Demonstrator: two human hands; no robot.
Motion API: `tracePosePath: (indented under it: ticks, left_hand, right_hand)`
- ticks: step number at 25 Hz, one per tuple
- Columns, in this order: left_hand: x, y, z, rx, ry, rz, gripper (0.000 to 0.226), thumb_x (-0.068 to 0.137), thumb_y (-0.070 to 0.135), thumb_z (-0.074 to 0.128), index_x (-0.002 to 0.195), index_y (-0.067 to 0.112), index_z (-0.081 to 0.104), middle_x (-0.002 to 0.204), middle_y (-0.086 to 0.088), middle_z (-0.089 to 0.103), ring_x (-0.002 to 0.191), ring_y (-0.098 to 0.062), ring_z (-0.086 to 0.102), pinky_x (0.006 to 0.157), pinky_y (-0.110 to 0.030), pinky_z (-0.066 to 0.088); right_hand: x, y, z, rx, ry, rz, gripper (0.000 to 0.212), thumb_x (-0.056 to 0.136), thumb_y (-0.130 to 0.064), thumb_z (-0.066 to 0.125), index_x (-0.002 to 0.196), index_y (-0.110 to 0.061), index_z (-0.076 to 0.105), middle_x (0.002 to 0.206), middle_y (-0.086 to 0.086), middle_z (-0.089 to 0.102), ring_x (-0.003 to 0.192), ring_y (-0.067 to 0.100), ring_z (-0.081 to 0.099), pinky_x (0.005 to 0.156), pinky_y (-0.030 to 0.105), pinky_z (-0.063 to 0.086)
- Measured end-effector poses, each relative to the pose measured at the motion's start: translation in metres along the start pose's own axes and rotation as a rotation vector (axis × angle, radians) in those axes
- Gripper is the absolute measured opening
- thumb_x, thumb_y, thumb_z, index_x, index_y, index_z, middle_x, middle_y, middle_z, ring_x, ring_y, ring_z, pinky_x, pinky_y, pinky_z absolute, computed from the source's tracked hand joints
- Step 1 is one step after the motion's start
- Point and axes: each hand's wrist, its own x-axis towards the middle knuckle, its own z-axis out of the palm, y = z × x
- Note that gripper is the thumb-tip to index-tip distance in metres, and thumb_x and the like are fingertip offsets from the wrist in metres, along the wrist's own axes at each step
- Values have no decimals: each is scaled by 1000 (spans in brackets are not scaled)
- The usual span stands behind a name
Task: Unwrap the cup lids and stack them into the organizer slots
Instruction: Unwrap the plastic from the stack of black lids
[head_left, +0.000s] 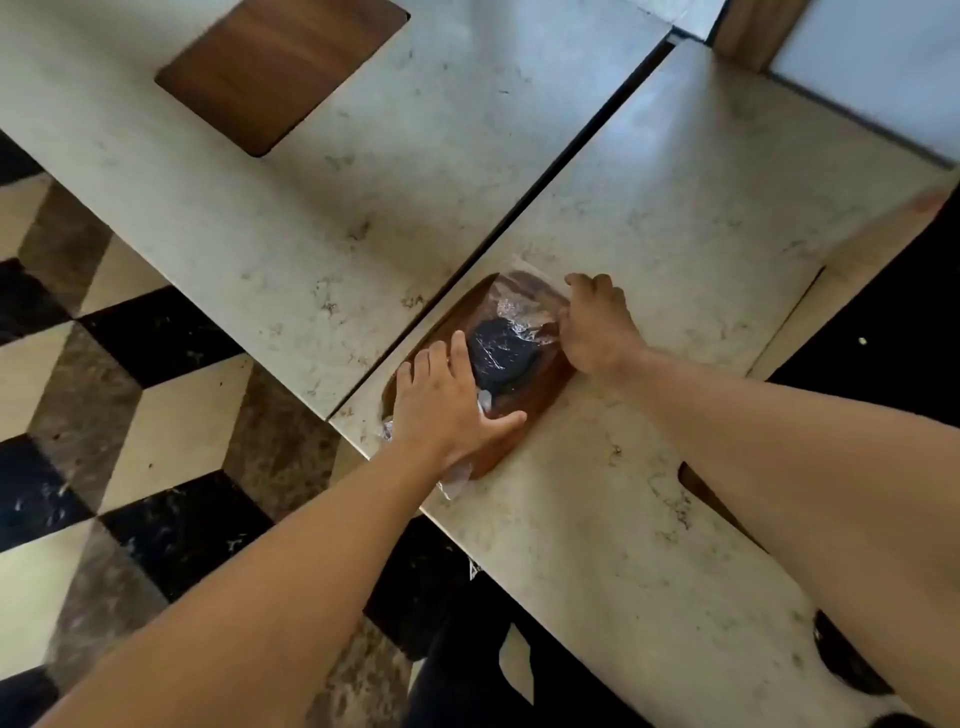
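The left hand (441, 400) lies flat and wide on the plastic wrap (511, 312) while the right hand (592, 327) pinches it, so next comes peeling it off the black lids (498, 353)

Café-like room: marble tables (363, 197), checkered floor (104, 415).

Soft daylight, slightly blurred wide-angle view.
I see pale glare on the marble counter (727, 171) well beyond my hands; the clear wrap (511, 312) between them glints, and table edges bow toward the frame's borders.
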Motion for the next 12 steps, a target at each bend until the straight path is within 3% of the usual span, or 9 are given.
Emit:
tracePosePath:
  ticks: [3, 6, 12]
  left_hand:
    - [5, 6, 7, 7, 56, -10, 117, 75, 78, 58, 157, 5, 17, 143, -17, 43, 131, -34, 44, 109, -47, 39]
    - [10, 7, 7, -25, 93, 34, 102, 78, 60, 66, 154, 4, 25, 133, -15, 49, 119, -32, 49, 97, -45, 45]
    - [13, -1, -4, -76, 89, 117, 84, 82, 41, 69, 149, 5, 33, 127, -16, 53, 115, -33, 51, 95, -45, 45]
  right_hand:
    - [12, 8, 7, 129, 47, 74, 43, 104, -20, 48, 144, -6, 48, 142, 22, 47, 131, 42, 46, 112, 43, 36]
    - [10, 15, 11, 269, 64, 111, 28, 101, -19, 52, 125, -8, 62, 130, 17, 61, 121, 35, 57, 103, 39, 46]
    - [-14, 20, -3, 368, 86, 143, 26, 98, -15, 54, 122, -9, 63, 120, 12, 67, 112, 30, 61, 92, 34, 49]
